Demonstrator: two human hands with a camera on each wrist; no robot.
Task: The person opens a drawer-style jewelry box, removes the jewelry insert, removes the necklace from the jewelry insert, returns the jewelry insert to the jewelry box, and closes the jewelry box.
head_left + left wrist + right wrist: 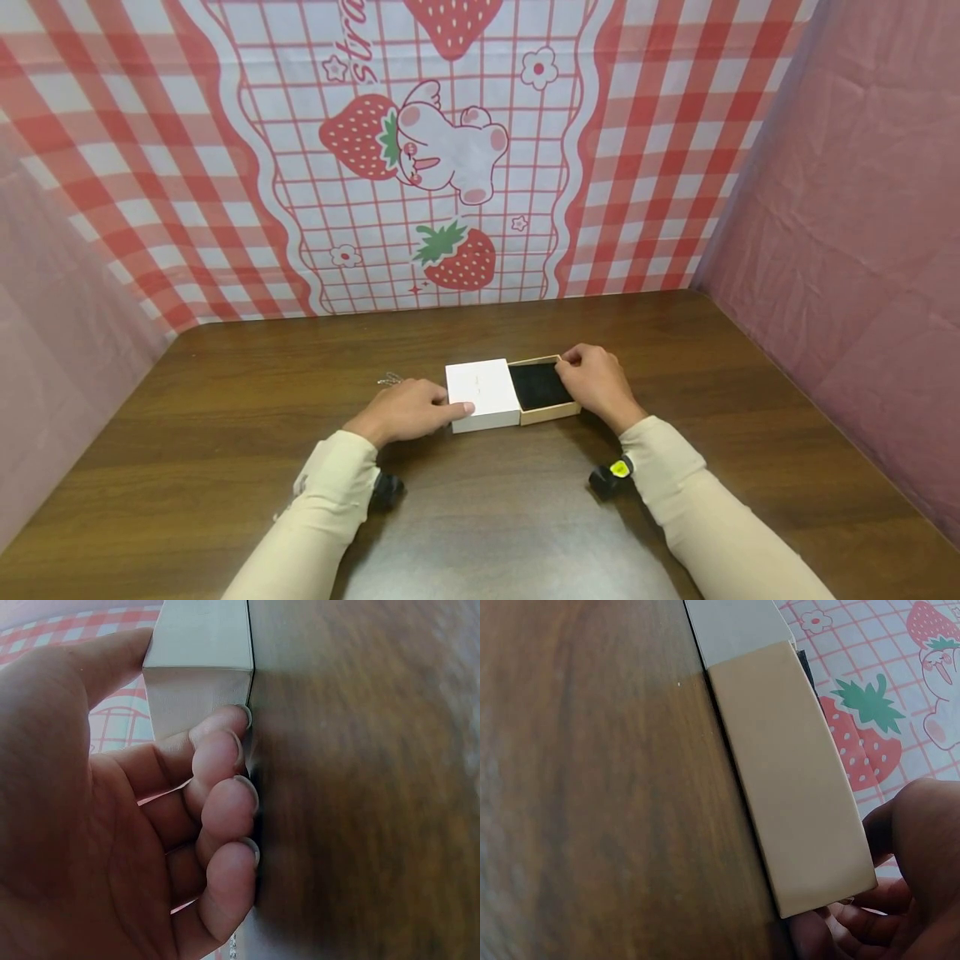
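A white slide-out box sleeve [483,392] lies flat on the table, its tan inner drawer [551,412] pulled well out to the right. Black padding [538,385] lines the drawer. With the thumb on the sleeve's top and curled fingers against its left end, my left hand [408,410] holds the sleeve. My right hand [596,382] pinches the drawer's right end, thumb toward the inside. In the right wrist view, the drawer's tan side wall [791,780] shows, with fingers [881,922] round its outer end. A thin silver chain [390,379] lies just beyond my left hand.
The brown wooden table [495,517] runs back to a red-and-white strawberry cloth [450,167]. Pink cloth [847,217] hangs along the right side, with more on the left. Black wrist cameras [604,481] sit below both forearms.
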